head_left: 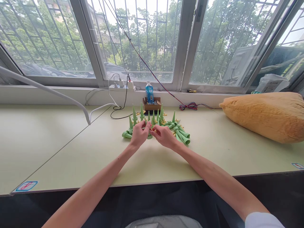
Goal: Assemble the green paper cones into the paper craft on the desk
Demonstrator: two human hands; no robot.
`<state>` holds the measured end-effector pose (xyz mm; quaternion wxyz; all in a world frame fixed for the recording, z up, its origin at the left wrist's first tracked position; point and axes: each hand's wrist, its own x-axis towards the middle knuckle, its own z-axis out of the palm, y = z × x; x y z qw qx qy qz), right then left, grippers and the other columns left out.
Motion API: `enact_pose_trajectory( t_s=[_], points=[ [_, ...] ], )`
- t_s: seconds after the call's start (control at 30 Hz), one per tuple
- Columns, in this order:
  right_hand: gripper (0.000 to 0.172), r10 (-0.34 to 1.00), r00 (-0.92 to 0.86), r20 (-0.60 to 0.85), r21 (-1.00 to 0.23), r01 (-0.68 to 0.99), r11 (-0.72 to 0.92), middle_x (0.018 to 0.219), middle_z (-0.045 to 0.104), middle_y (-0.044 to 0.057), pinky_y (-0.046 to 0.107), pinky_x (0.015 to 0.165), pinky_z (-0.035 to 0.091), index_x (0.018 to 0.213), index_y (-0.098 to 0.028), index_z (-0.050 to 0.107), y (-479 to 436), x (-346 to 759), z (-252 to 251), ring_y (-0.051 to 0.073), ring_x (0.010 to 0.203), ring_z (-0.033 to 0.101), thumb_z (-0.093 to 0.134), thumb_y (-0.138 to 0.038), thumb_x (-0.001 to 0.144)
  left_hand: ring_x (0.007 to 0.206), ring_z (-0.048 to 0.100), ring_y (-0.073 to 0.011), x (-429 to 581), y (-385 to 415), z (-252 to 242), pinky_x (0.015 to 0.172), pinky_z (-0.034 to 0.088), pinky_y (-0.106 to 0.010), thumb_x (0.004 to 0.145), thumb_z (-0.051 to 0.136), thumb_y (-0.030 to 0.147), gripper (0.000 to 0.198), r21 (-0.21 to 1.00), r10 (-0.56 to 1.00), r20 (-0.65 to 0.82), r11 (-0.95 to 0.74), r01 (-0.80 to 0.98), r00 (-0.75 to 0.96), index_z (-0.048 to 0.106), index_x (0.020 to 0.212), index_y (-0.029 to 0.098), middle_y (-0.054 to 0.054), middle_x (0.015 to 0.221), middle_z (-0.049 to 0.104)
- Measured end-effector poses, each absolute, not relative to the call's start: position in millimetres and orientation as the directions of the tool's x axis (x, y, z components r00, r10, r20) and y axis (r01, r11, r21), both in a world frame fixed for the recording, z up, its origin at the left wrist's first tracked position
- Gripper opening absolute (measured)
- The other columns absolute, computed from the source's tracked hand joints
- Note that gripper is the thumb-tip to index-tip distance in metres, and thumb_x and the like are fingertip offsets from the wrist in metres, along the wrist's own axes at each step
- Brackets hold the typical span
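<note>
Both hands meet over a group of green plastic cones on the pale table. My left hand (140, 133) has its fingers closed around a green cone piece (149, 136), whose lower rim shows between the hands. The fingertips of my right hand (163, 135) are pinched together against the same spot; what they hold is too small to make out. Behind the hands, several green cones (134, 115) stand upright, with small yellow parts near them. More green cones (182, 134) lie in a pile just right of my right hand, and another cone (127, 135) lies to the left.
Behind the cones, a cardboard box (152, 107) holds a blue-labelled bottle (149, 93). Black and red cables (188, 106) run along the back. A large orange plush (263, 115) lies at the right. A white tube (59, 93) arches over the left side of the table (78, 164).
</note>
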<state>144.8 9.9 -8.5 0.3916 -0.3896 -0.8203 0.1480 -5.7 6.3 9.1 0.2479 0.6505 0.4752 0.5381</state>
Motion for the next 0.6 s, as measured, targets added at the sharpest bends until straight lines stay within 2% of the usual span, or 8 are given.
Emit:
enact_pose_trajectory(
  t_s=[0.6],
  points=[
    [0.024, 0.752, -0.393, 0.529, -0.538, 0.53, 0.656, 0.065, 0.057, -0.001, 0.021, 0.054, 0.028, 0.081, -0.019, 0.056, 10.4, 145.2, -10.3, 0.01, 0.051, 0.039, 0.047, -0.037, 0.095, 0.056, 0.057, -0.0132, -6.2, 6.8, 9.0, 0.046, 0.04, -0.023, 0.084, 0.053, 0.05, 0.038, 0.828, 0.884, 0.466, -0.424, 0.367, -0.032, 0.05, 0.064, 0.019, -0.002, 0.064, 0.063]
  ],
)
